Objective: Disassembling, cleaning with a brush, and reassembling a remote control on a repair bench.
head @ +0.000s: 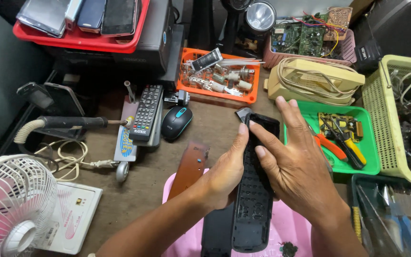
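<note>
Both my hands hold a long black remote-control shell [253, 204] upright over a pink tray [291, 223]. My left hand [224, 173] grips its left edge, thumb up along the side. My right hand [296, 166] wraps the right edge, fingers spread across the top end. The shell's inner side with empty button holes faces me. A brown circuit board [190, 167] lies just left of my left hand. A second black shell piece [216, 233] rests on the tray below.
A black remote [146, 112], a black mouse [176, 122] and a soldering iron [72, 123] lie at the left. An orange tray [215, 93] of small parts is behind. A green tray [362, 157] with pliers sits right. A white fan [10, 204] stands at bottom left.
</note>
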